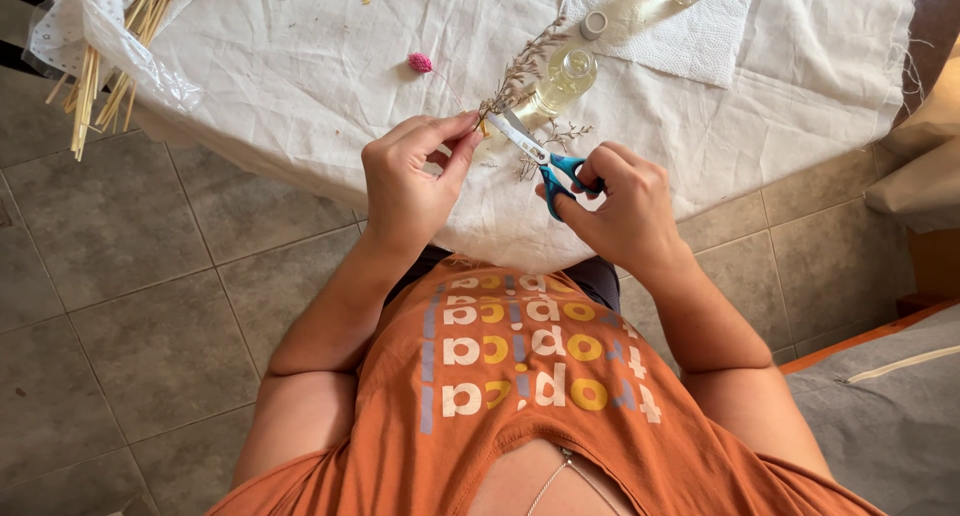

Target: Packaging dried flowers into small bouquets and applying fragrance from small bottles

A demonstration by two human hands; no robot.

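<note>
The left hand (pixel 408 181) is pinching the stem end of a dried sprig (pixel 520 71) between thumb and fingers, just over the near edge of the cloth-covered bench (pixel 300 86). The right hand (pixel 620 211), fingers through blue-handled scissors (pixel 540 161), is setting the parted blades at that stem. Trimming looks to be the step; closing the blades squarely just beyond the pinch seems called for.

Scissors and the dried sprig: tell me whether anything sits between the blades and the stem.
Nothing visible does. The scissors, in the right hand, have their open blades right at the dried sprig, which the left hand pinches just below. The small glass bottle lies behind, on the cloth.
</note>
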